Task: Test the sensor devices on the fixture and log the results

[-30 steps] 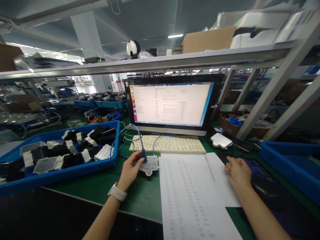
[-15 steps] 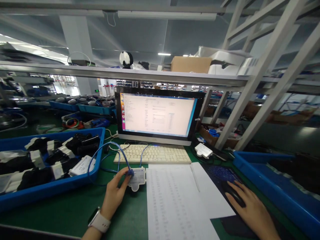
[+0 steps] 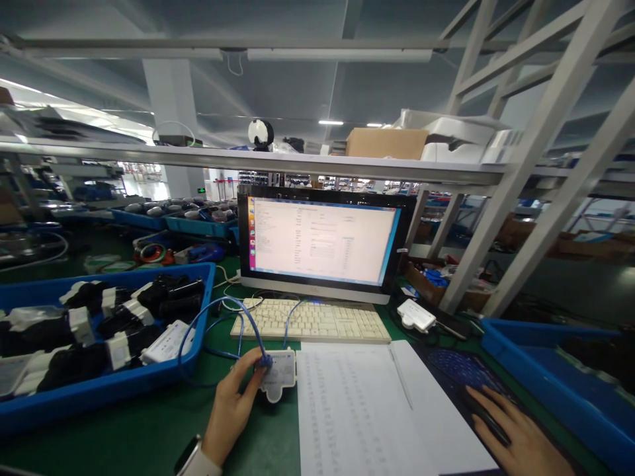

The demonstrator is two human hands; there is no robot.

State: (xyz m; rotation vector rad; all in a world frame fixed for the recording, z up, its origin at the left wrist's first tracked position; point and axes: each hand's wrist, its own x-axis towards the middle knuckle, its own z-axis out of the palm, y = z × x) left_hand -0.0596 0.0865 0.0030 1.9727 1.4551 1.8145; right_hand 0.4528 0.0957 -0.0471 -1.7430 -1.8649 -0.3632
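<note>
My left hand (image 3: 232, 408) pinches the plug of a blue cable (image 3: 248, 324) where it enters a small white device (image 3: 278, 375) lying on the green bench mat, just left of a printed paper sheet (image 3: 362, 413). My right hand (image 3: 516, 439) lies curved over a dark mouse (image 3: 479, 408) on a dark blue mouse pad at the lower right. A cream keyboard (image 3: 310, 321) sits behind the device, below a lit monitor (image 3: 322, 241). A watch shows on my left wrist.
A blue tray (image 3: 99, 390) of black and white parts stands at the left. Another blue tray (image 3: 555, 370) is at the right. A white device (image 3: 417, 316) rests right of the keyboard, and a pen (image 3: 401, 370) lies on the paper. A metal shelf frame (image 3: 520, 172) crosses overhead.
The view has tilted up, so hands and bench sit lower in frame. My right hand moved from the paper's edge onto the mouse. My left hand stays on the cable plug.
</note>
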